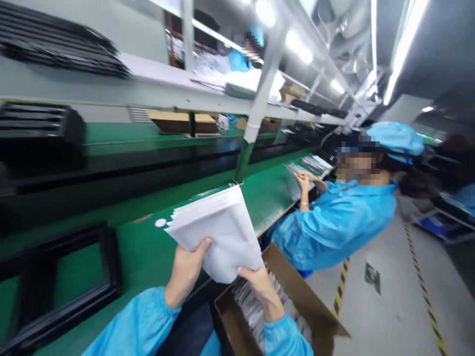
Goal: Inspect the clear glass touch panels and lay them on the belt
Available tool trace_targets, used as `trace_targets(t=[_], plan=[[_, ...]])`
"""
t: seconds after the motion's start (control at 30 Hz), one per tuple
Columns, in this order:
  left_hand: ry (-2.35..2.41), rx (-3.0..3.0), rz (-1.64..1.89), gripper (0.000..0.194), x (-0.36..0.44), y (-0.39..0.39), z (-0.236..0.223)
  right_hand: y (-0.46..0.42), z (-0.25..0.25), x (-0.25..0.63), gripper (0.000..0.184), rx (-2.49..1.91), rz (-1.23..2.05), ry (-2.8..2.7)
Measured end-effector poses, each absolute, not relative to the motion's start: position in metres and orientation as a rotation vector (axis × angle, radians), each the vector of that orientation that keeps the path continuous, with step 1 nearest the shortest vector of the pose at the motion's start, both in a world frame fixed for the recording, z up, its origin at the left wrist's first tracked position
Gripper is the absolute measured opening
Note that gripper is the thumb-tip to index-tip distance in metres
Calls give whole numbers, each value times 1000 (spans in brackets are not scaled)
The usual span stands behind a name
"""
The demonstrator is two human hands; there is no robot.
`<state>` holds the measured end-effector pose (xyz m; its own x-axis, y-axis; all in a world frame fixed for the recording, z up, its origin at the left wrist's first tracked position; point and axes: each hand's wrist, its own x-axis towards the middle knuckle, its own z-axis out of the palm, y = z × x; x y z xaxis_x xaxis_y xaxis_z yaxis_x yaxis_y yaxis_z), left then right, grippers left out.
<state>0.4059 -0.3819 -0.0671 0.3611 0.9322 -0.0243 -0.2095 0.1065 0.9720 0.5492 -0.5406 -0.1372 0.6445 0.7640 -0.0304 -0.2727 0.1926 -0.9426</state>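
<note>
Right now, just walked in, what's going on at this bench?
Someone in blue sleeves holds a stack of flat white pieces in both hands, left hand and right hand each with a thumb on top. Below the right hand, an open cardboard box holds a packed row of pale, thin items. Black frames lie on the green bench to the left. A co-worker in blue works further along; what they hold is too small to tell.

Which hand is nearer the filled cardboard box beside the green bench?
Right. The right hand is over the cardboard box; the left hand is farther, left of it.
</note>
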Motion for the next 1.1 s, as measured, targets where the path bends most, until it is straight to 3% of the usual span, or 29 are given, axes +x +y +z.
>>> trace_targets(t=[0.13,0.27,0.4,0.5,0.57,0.63,0.8,1.1], plan=[[728,1326,1045,68,363,-319,-46,-489,-105,566,87,-1107,759,-726],[716,1362,940,69,338,-297,-65,-442,-83,556,89,-937,628,-886],[724,1358,907,85,327,-299,-78,-408,-81,528,76,-921,665,-866],[633,1355,1000,105,321,-305,-68,-403,-80,518,63,-959,530,-802],[524,1330,1088,108,320,-310,-55,-404,-75,515,60,-951,488,-797],[460,1284,1174,96,322,-316,-45,-406,-68,513,54,-962,471,-791],[566,1178,1295,44,333,-322,-38,-403,-48,506,25,-1027,376,-675],[678,1145,1281,39,335,-322,-33,-396,-24,508,27,-1055,420,-580]])
